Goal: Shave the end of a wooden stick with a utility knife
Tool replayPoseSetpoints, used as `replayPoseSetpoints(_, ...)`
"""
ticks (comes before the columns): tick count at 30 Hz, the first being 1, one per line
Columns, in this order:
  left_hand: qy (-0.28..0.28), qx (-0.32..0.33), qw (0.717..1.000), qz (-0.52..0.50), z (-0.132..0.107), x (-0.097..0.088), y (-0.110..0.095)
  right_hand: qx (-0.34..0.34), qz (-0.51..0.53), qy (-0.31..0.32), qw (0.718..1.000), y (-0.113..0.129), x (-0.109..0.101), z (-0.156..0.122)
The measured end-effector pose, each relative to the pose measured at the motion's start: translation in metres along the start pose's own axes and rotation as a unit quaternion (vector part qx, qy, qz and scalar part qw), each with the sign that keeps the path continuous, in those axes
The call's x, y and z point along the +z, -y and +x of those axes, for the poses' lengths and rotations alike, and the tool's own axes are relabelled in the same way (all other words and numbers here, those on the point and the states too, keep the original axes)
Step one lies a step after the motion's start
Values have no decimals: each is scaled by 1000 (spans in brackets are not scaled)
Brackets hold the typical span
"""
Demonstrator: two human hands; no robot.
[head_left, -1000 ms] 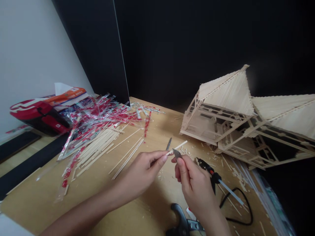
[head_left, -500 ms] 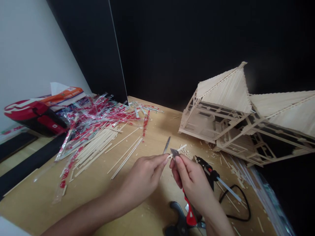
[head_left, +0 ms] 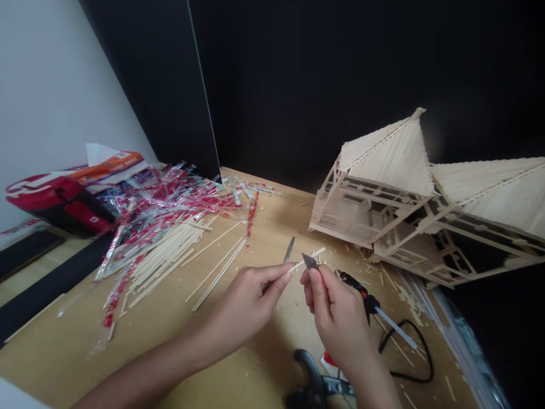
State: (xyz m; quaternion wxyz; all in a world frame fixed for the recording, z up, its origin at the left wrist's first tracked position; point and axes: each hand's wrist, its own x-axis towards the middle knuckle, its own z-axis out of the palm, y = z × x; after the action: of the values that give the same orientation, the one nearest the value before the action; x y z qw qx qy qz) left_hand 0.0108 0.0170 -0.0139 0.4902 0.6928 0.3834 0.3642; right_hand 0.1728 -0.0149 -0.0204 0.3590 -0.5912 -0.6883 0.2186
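No lettering is legible; print on the red-and-white wrappers [head_left: 170, 204] is blurred.

On the counter [head_left: 179, 335], the sticks [head_left: 170, 258] lie to the left with wrappers [head_left: 170, 199] on and behind them, and a bag [head_left: 59, 204] sits further left at the edge. The model house [head_left: 383, 193] stands at the right rear. Before it lies the glue gun [head_left: 366, 298], with pliers [head_left: 315, 383] nearest the person.

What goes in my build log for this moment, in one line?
left hand: pinches wooden stick | right hand: blade at stick | model house behind
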Motion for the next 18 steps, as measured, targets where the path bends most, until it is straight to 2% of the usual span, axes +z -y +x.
replayPoseSetpoints(11, -12, 1, 1000, 25, -2, 0, 3, -73, -102, -35, 992, 4, 5, 0)
replayPoseSetpoints(15, -28, 25, 996, 84, -6, 3, 3, -66, -151, -58, 985, 4, 11, 0)
replayPoseSetpoints(18, -45, 51, 986, 153, -11, 6, 5, -48, -114, -34, 992, 5, 9, 0)
